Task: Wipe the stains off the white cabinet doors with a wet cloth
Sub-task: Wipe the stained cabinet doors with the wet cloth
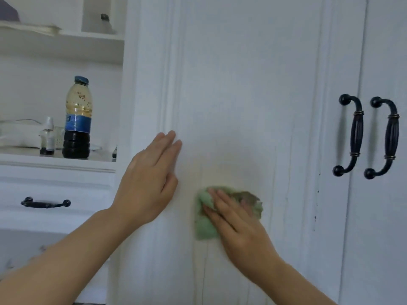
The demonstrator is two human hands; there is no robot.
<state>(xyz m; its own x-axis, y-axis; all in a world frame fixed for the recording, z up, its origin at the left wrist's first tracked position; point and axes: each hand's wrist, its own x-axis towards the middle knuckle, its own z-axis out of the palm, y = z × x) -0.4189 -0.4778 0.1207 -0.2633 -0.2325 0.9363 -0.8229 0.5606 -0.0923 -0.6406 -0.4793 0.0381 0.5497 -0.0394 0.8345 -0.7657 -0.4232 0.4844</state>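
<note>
— Where's the crumpled green cloth [206, 219]?
— Lower centre, pressed flat to the white panelled cabinet door [242, 95] under the right hand [237, 230], fingers straight.
— The left hand [147, 183]?
— Flat on the door, fingers extended, holding nothing.

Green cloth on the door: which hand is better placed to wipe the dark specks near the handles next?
Right hand: it already presses the green cloth, nearer the specks. Left hand holds nothing.

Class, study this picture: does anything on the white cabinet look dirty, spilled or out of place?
Yes. Dark specks and thin drip lines run down the cabinet door below the black handles. The green cloth under the right hand shows a brown soiled patch.
</note>
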